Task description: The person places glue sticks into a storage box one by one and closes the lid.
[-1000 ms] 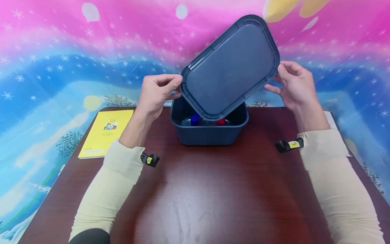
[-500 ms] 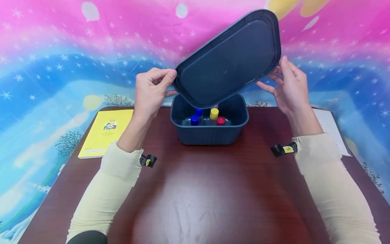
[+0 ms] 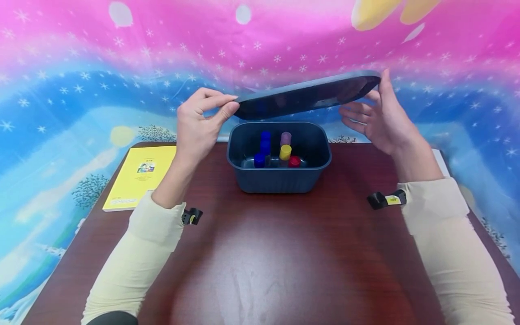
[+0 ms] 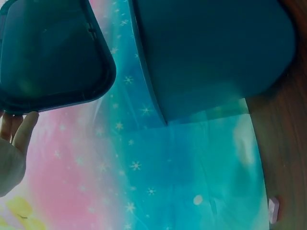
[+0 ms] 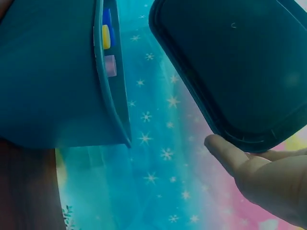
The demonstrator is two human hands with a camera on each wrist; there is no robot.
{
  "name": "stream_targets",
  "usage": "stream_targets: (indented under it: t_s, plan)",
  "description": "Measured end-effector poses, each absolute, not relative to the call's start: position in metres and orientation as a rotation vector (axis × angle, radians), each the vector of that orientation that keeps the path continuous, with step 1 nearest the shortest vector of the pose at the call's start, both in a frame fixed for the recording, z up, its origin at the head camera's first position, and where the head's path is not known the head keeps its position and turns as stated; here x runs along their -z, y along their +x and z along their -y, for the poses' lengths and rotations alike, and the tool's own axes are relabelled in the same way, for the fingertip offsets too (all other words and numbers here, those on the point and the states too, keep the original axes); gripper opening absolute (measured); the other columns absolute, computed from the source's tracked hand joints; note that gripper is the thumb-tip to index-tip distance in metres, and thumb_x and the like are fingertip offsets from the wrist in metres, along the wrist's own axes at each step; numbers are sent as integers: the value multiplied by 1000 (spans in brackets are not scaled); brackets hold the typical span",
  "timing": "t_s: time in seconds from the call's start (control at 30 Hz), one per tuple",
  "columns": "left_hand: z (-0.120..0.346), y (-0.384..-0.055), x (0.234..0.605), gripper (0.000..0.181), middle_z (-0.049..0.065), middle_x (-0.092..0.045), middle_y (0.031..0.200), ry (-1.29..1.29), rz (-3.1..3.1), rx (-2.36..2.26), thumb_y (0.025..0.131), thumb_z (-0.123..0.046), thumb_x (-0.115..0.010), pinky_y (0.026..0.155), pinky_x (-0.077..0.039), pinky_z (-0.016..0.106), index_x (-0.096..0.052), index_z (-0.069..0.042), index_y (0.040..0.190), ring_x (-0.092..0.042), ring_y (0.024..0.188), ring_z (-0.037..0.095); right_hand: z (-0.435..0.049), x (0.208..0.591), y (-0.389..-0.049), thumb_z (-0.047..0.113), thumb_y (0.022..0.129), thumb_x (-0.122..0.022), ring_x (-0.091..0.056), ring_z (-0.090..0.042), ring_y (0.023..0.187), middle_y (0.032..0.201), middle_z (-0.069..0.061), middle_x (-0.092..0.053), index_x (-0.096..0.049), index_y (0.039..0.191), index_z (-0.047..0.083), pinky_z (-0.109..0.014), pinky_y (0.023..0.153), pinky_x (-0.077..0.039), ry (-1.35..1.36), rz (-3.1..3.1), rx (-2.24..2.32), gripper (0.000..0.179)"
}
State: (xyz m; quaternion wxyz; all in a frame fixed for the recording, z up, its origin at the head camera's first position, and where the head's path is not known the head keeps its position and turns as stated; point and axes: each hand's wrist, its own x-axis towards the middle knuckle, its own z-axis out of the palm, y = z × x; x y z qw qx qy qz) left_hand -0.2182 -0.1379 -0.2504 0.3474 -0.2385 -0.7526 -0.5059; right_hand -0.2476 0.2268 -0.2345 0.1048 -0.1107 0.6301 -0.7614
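A dark blue-grey lid [image 3: 302,98] hangs tilted above the matching box [image 3: 280,181], apart from it. Between thumb and fingers, my left hand [image 3: 200,124] pinches the lid's left end. My right hand [image 3: 391,118] holds the higher right end, with the thumb at the edge and the other fingers spread behind and below. Both wrist views show part of a hand at a lid corner. Inside the open box stand several small clear containers with blue caps [image 3: 259,160], a yellow cap [image 3: 286,151], a red cap [image 3: 294,161] and a pale purple cap [image 3: 286,137].
A yellow book [image 3: 140,174] lies on the left of the brown table [image 3: 268,253]. White paper [image 3: 441,161] shows partly behind the right arm. A pink and blue patterned cloth [image 3: 276,49] hangs behind.
The lid has swung from nearly upright to almost edge-on, its right end dropping, and more of the box's contents now show. Both hands keep hold; the left has shifted slightly left.
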Motion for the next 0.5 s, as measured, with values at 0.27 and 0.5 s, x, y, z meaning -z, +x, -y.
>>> stream_targets:
  t_s: [0.27,0.5]
  plan:
    - [143,-220,258,21,11,-68,103,-712,1937,1321,92,-6,-74,78,-57,22,-77,1,112,-61,102,14,-230,245,-252,60,101,-44,-25,-33,151,149,-16,-48,-43,151,12,-36,121,-22,-304,-1550,2436,69]
    - [149,-221,250,27,6,-74,106,-583,2094,1564,90,-20,-78,87,-54,28,-79,-8,114,-64,107,16,-234,255,-253,55,105,-40,-29,-32,149,154,-17,-44,-21,159,11,-36,122,-20,-416,-1378,2519,73]
